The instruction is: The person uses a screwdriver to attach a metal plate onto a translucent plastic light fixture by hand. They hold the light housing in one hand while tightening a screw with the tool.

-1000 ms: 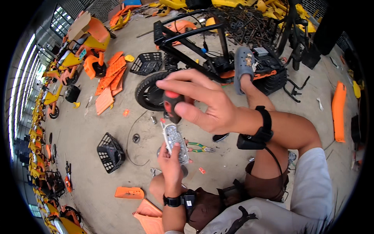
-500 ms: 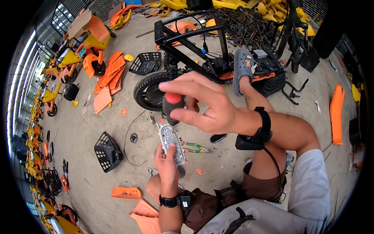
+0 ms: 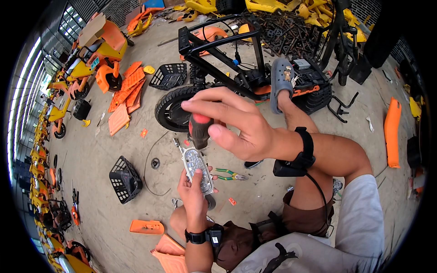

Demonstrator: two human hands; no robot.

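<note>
Left hand pinches a clear oval casing, likely light, stiff, best held by the rim; above its far end, right hand, half-curled, loosely grips a screwdriver.

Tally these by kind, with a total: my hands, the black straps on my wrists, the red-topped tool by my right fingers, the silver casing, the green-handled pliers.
Hands: 2 (left hand, right hand)
Straps: 2 (left strap, right strap)
Tool: 1
Casing: 1
Pliers: 1
Total: 7
</note>
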